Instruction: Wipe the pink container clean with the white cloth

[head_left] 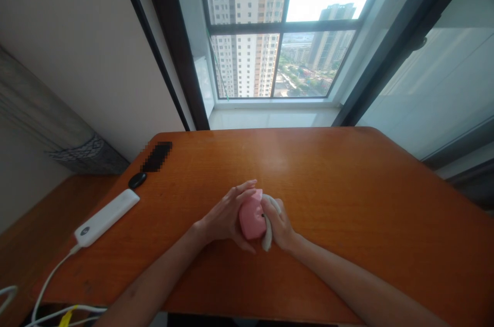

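A small pink object (pixel 251 220) with smooth rounded sides and a pointed tip at the top is held over the middle of the table, near its front edge. It may be a figurine or a small box; its exact kind cannot be made out. My left hand (pixel 227 213) curls around its left side, the fingers over the top and the thumb below. On the other side, my right hand (pixel 283 225) grips a whitish cloth (pixel 267 239) and presses it against the object's right side. Part of the cloth is hidden by the right hand's fingers.
The brown wooden table (pixel 332 183) reaches to a window (pixel 281 28). On its left side lie a white power strip (pixel 108 216) with a cable (pixel 50 278), a black oval object (pixel 137 179) and a blurred-out dark rectangle (pixel 157 156). A curtain (pixel 57 116) hangs beyond.
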Demonstrator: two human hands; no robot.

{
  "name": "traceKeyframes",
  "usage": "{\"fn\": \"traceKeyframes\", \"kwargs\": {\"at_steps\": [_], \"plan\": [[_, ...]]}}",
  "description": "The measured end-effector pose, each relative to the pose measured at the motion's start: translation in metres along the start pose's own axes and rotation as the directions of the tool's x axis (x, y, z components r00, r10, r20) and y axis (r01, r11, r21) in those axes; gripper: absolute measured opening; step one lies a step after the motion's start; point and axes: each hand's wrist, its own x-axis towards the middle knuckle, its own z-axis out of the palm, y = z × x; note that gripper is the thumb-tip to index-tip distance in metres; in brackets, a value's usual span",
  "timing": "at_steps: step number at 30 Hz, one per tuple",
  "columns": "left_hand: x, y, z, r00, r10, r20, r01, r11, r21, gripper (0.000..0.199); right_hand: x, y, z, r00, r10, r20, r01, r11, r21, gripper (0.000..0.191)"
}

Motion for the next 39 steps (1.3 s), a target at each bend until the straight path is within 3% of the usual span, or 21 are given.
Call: {"fn": "traceKeyframes", "kwargs": {"at_steps": [2, 5, 7, 12, 17, 19, 21, 23, 25, 30, 39], "plan": [[0.001, 0.0, 0.0, 0.999, 0.035, 0.006, -0.035, 0.995, 0.097, 0.142, 0.0, 0.003, 0.0, 0.999, 0.031, -0.03, -0.03, 0.999, 0.017, 0.07], [0.003, 0.003, 0.002, 0.999, 0.024, -0.034, -0.021, 0.994, 0.103, 0.133, 0.001, 0.004, 0.001, 0.999, 0.041, -0.035, -0.04, 0.999, 0.031, 0.07], [0.004, 0.007, 0.003, 0.999, -0.013, -0.048, 0.014, 0.999, 0.032, 0.13, 0.001, 0.003, 0.001, 0.999, 0.031, -0.03, -0.03, 0.999, 0.032, 0.07], [0.005, 0.013, 0.004, 0.958, -0.284, 0.034, 0.283, 0.927, -0.248, 0.112, 0.0, -0.003, 0.001, 0.999, 0.035, -0.006, -0.035, 0.999, -0.001, 0.07], [0.001, 0.01, 0.008, 0.958, -0.284, 0.029, 0.28, 0.912, -0.3, 0.117, -0.001, -0.001, 0.001, 0.994, 0.086, -0.068, -0.086, 0.996, 0.008, 0.071], [0.0, 0.007, 0.007, 0.973, -0.23, -0.034, 0.217, 0.95, -0.226, 0.125, 0.0, 0.002, 0.001, 0.99, 0.097, -0.1, -0.095, 0.995, 0.02, 0.07], [0.0, 0.005, 0.004, 0.993, -0.078, -0.089, 0.071, 0.995, -0.073, 0.13, 0.001, 0.003, 0.001, 0.99, 0.108, -0.095, -0.104, 0.994, 0.039, 0.069], [0.002, 0.003, 0.0, 0.991, 0.121, -0.065, -0.112, 0.986, 0.121, 0.131, 0.003, 0.001, 0.002, 0.991, 0.104, -0.086, -0.098, 0.993, 0.069, 0.068], [0.005, 0.003, -0.003, 0.971, 0.238, 0.01, -0.232, 0.937, 0.261, 0.126, 0.005, -0.002, 0.002, 0.993, 0.088, -0.084, -0.08, 0.992, 0.1, 0.067], [0.008, 0.007, -0.003, 0.971, 0.237, 0.043, -0.237, 0.904, 0.355, 0.11, 0.006, -0.006, 0.002, 0.995, 0.073, -0.066, -0.064, 0.99, 0.122, 0.065], [0.011, 0.01, -0.003, 0.971, 0.239, 0.021, -0.232, 0.91, 0.343, 0.117, 0.005, 0.002, 0.001, 0.994, 0.077, -0.073, -0.068, 0.991, 0.115, 0.063]]}}
